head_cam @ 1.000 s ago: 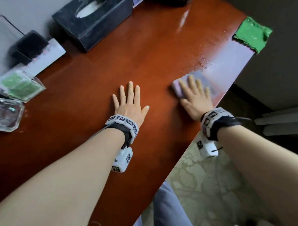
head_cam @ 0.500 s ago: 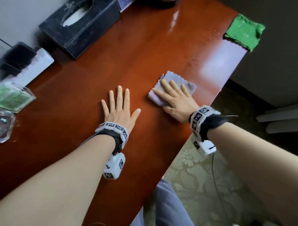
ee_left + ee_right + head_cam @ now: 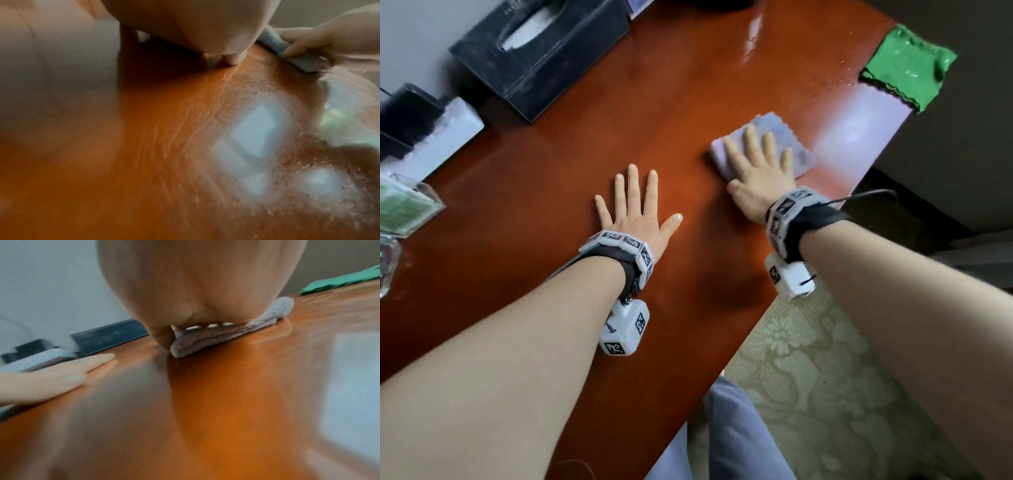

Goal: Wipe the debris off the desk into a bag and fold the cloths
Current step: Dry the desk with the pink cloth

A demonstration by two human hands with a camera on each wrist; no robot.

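My right hand (image 3: 756, 161) presses flat, fingers straight, on a folded lilac cloth (image 3: 799, 150) lying on the red-brown desk (image 3: 585, 144) near its right edge. In the right wrist view the lilac cloth (image 3: 207, 337) sits squashed under my right hand's palm (image 3: 195, 288). My left hand (image 3: 635, 209) lies flat and spread on the bare wood to the left, holding nothing. A green cloth (image 3: 907, 72) hangs over the far right corner. Small crumbs (image 3: 842, 78) lie scattered just before it, beyond the lilac cloth. No bag is in view.
A black tissue box (image 3: 541, 58) stands at the back, with a white power strip (image 3: 445, 137) and a clear box of green items (image 3: 404, 209) along the left. Patterned carpet (image 3: 808, 377) and my leg (image 3: 722, 438) lie below the desk's right edge.
My right hand slid the lilac cloth leftward away from the desk's right edge, then a little farther up the desk. My left hand stayed flat in place.
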